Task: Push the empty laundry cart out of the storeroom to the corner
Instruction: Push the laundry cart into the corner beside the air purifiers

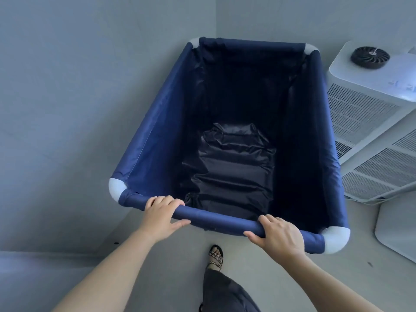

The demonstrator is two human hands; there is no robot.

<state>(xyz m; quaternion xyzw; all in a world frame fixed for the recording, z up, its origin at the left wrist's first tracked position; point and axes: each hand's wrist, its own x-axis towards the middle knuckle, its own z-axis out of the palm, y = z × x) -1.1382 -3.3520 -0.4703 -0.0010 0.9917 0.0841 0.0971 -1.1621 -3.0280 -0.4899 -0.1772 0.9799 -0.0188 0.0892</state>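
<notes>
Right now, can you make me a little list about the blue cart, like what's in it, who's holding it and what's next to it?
cart: blue fabric laundry cart, white corner joints
inside: nothing, only its wrinkled dark liner
left-hand grip: curled round the near rail, by its left end
right-hand grip: curled round the same rail, by its right end
far end: close to the wall corner
to the right: white vented appliance, beside the cart
below the rail: a sandalled foot on the floor

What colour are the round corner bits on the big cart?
White. The corner pieces join the dark blue laundry cart's rails; the head view shows them best.
</notes>
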